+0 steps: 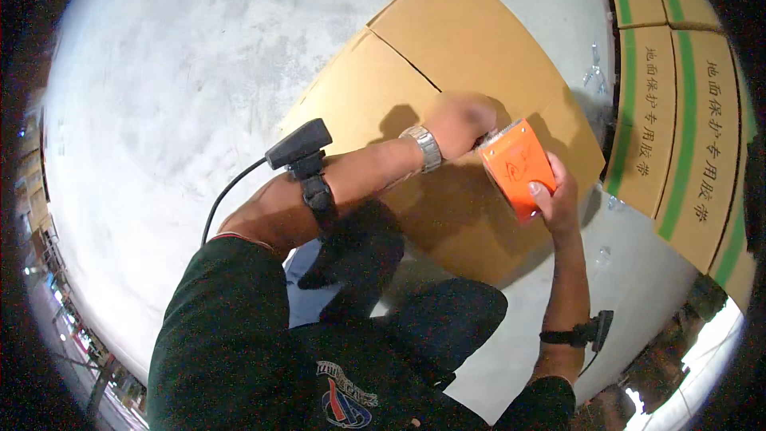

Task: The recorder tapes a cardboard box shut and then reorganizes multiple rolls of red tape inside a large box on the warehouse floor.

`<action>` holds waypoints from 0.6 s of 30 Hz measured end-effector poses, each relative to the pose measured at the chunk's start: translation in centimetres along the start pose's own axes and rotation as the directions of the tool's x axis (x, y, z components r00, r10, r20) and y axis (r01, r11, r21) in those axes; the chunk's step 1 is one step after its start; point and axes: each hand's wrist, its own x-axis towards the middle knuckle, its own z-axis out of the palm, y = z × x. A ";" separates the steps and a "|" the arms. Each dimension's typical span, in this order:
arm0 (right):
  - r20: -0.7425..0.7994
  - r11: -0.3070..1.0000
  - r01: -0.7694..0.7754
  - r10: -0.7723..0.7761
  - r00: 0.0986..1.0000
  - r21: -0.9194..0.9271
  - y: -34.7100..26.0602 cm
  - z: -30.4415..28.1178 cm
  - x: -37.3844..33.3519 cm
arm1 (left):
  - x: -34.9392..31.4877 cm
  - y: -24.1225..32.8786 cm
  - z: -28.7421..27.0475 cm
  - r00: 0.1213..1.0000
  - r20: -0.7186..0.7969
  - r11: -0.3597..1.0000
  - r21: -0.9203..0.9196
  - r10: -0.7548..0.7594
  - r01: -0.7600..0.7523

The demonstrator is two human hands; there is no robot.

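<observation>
An orange tape dispenser [515, 169] with a serrated metal edge is held in my right hand [558, 198], thumb across its near end. Dark scribbled marks show on its flat side. Close to the serrated edge, my left hand [461, 124] reaches across from the left, with a metal watch on the wrist. Motion smears it, so I cannot tell how its fingers lie or whether they grip tape. Beneath both hands is a brown cardboard carton [467, 28], its top flaps meeting at a dark seam that runs toward my left hand.
Stacked cartons [646, 112] with green stripes and printing stand along the right side. Bits of clear plastic [594, 68] lie on the pale grey floor [199, 56] between them and the carton. My bent knees [455, 319] are close to the carton's near side.
</observation>
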 end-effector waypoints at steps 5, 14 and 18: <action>0.129 0.997 -0.011 0.021 0.991 -0.076 -3.5 -1.4 0.2 | -0.5 1.5 -11.0 0.881 -0.229 0.822 0.511 0.413 -0.253; 0.118 0.962 0.059 -0.029 0.993 -0.265 -7.6 3.7 7.5 | -0.1 3.2 -25.1 0.850 -0.526 0.999 0.016 -0.026 0.040; 0.028 0.910 0.027 -0.017 0.999 -0.413 -7.7 4.8 9.2 | 2.7 0.3 -26.2 0.874 -0.485 1.000 -0.007 0.007 -0.012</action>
